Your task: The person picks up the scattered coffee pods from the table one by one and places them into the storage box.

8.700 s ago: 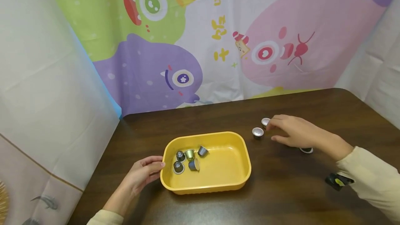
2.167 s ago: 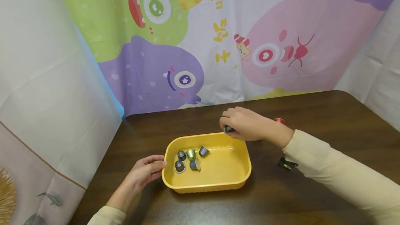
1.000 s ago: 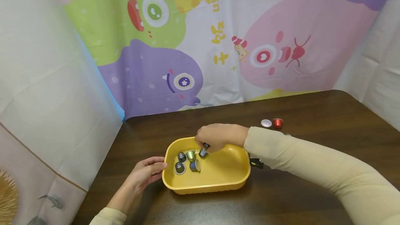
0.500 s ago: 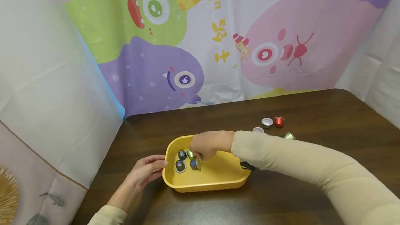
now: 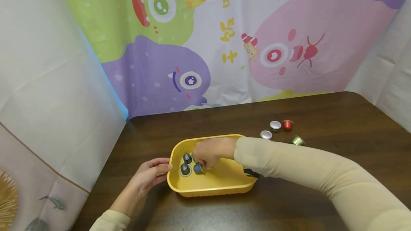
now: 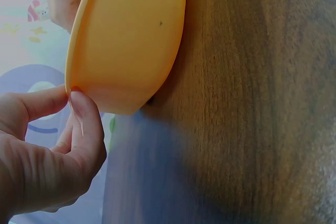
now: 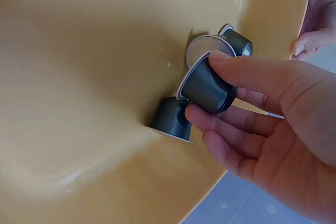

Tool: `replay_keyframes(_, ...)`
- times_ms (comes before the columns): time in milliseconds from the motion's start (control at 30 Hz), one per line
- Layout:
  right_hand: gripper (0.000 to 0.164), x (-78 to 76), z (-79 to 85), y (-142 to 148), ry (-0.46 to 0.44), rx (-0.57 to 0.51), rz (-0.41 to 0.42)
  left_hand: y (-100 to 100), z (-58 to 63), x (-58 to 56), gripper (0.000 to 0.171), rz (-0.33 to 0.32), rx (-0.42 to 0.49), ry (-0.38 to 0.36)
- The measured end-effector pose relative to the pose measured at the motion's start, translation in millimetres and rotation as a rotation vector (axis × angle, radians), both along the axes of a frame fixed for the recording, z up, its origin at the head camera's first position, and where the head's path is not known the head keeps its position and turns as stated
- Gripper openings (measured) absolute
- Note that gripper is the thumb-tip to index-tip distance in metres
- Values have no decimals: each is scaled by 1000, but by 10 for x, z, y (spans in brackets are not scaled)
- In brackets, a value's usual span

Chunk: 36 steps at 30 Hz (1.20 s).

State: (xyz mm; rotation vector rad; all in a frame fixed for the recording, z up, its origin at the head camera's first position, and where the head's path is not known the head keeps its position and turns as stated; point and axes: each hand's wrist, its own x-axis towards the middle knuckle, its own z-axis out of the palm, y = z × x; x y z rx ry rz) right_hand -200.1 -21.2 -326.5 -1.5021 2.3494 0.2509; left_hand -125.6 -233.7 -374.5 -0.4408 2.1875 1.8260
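In the head view, a yellow plastic tub (image 5: 212, 191) stands on the table. My left hand (image 5: 151, 174) pinches its left rim between thumb and fingers, as the left wrist view also shows. Inside the tub, my right hand (image 5: 213, 149) holds a dark coffee capsule (image 7: 207, 85) between thumb and fingers, its lid tilted to one side. Around it, the right wrist view has a dark capsule (image 7: 172, 119), one with a pale lid (image 7: 199, 48) and another (image 7: 239, 41). From the head, two dark capsules (image 5: 185, 169) and a blue one (image 5: 197, 168) show; my right hand covers others.
Right of the tub, on the brown table (image 5: 337, 127), lie a red capsule (image 5: 287, 125), a green capsule (image 5: 298, 140) and two pale-lidded capsules (image 5: 275, 125). My right sleeve (image 5: 289, 159) crosses the tub's right end. A cartoon-printed curtain (image 5: 224, 81) hangs behind.
My right hand has come from the capsules on the right, over the tub's far rim with a dark capsule, and down toward the left group inside. My left hand stays at the rim.
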Motion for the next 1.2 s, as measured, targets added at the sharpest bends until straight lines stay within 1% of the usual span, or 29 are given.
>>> replay_keyframes(133, 29, 0, -38, 2, -2, -12, -2, 9, -15, 1, 42, -7, 5, -3)
replay_keyframes(267, 14, -4, -74, 9, 17, 2, -13, 21, -32, -3, 41, -3, 3, -9)
replay_keyframes(367, 12, -10, -87, 20, 36, 7, -8, 26, -40, -1, 42, -8, 3, -9)
replay_keyframes(467, 10, -23, -70, 42, 27, -1, -32, 30, -43, 4, 42, -9, 15, -10)
replay_keyframes(533, 12, -32, -44, 68, 23, 4, -51, 26, -43, 4, 43, -19, 20, -7)
replay_keyframes(600, 19, -41, -5, 102, 19, 17, -75, 25, -41, 0, 43, -23, 29, -4)
replay_keyframes(700, 26, -59, 53, 166, 21, 30, -97, 17, -35, -12, 44, -39, 37, 3)
replay_keyframes(733, 25, -73, 67, 192, 14, 26, -107, 18, -30, -15, 44, -41, 38, 5)
replay_keyframes(867, 26, -123, 111, 318, -6, -18, -124, 21, -18, -41, 44, -37, 34, 0)
replay_keyframes(967, 23, -138, 145, 442, -9, -65, -123, 17, -18, -52, 43, -36, 30, -5)
replay_keyframes(1200, 20, -152, 220, 772, 6, -164, -119, -13, -11, -17, 44, -50, 40, -12)
